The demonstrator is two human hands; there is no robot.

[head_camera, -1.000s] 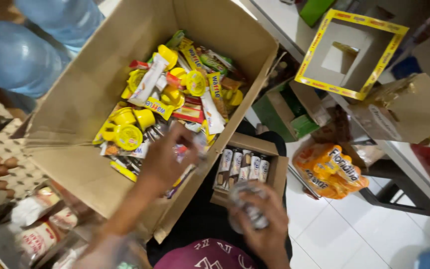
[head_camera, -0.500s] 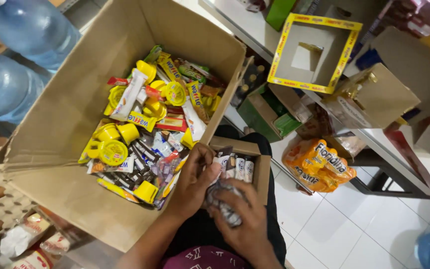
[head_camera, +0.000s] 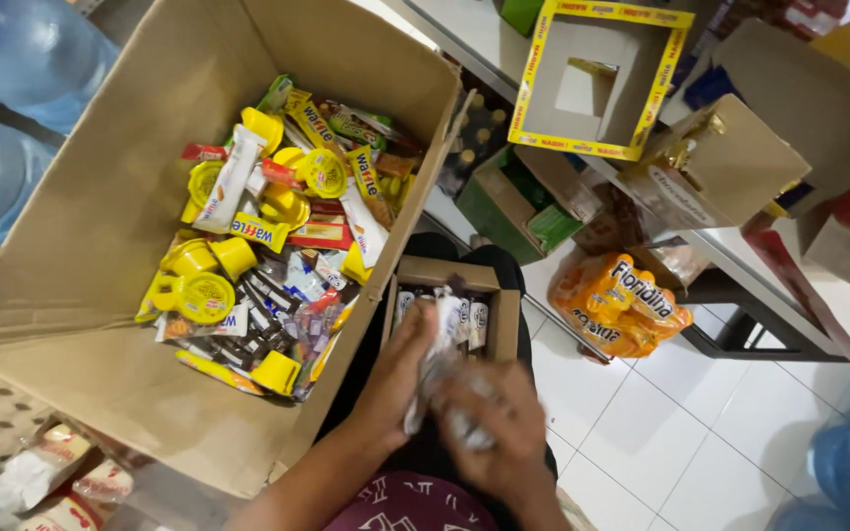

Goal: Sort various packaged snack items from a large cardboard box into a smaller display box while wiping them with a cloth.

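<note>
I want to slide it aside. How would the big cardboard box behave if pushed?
The big box would probably slide rather than tip: it is wide and the snacks lie low inside. The load looks light. The side flap stands loose, so it would likely flex.

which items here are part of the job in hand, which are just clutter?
In hand: left hand and right hand hold silvery wrapped packets over small cardboard tray; large snack-filled carton.

Lying about: orange snack bag, yellow-rimmed empty display box, blue water bottles.
</note>
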